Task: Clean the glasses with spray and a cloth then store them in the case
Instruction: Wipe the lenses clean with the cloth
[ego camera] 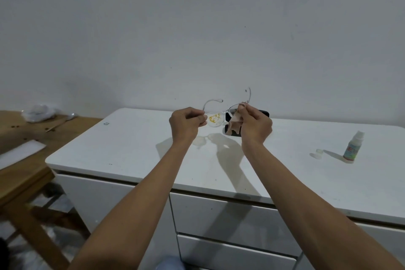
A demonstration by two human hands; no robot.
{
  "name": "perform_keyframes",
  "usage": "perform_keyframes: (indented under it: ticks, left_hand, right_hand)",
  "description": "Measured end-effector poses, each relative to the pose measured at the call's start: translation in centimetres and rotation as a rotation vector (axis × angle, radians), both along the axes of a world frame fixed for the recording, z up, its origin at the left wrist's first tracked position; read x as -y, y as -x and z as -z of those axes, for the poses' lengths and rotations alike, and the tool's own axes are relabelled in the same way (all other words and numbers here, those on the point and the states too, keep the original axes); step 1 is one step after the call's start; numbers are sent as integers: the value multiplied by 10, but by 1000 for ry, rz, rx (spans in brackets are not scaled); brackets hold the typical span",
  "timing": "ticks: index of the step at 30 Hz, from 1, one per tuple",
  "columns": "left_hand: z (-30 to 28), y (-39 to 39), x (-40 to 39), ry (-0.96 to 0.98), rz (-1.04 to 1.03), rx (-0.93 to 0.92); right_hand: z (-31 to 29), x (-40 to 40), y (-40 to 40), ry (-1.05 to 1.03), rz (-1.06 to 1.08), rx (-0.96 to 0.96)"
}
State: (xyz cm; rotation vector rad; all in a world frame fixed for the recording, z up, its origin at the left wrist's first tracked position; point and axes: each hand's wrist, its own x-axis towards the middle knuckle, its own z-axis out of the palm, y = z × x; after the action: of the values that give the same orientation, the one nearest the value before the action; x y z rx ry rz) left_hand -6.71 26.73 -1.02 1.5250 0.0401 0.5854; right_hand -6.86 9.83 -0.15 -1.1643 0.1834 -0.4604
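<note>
I hold a pair of clear-framed glasses [215, 119] up above the white cabinet top [122, 151]. The left lens carries yellow smears. My left hand [188, 124] pinches the frame at its left end, with that temple arm curving upward. My right hand [255, 125] is closed on a beige cloth [234, 124] pressed around the right lens, which is hidden. Behind my right hand lies a black glasses case [263, 113], mostly covered. A small spray bottle [352, 147] with its cap off stands at the right of the cabinet top.
The bottle's clear cap [316, 153] lies just left of the bottle. A wooden table [24, 138] with a white plastic bag [39, 112] and a white sheet [17, 152] sits to the left. Drawers front the cabinet below. A wall stands close behind.
</note>
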Motion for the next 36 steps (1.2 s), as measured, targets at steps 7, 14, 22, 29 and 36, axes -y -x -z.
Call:
perform_keyframes:
  ticks: [7,14,22,29,36]
  left_hand:
    - [-10,7,0,23,30,15]
    - [-15,8,-7,38,20,25]
    - [-13,9,-9,1,12,16]
    - [-10,8,-7,9,-46,-12]
    - [-12,9,0,-84,-72,35]
  right_hand:
    - [-4,-7,0,167,81,79]
    - [4,2,9,277,51,125]
    - [-3,2,11,328,15,88]
    - [0,1,4,380,18,112]
    - [1,-3,1,294,117,86]
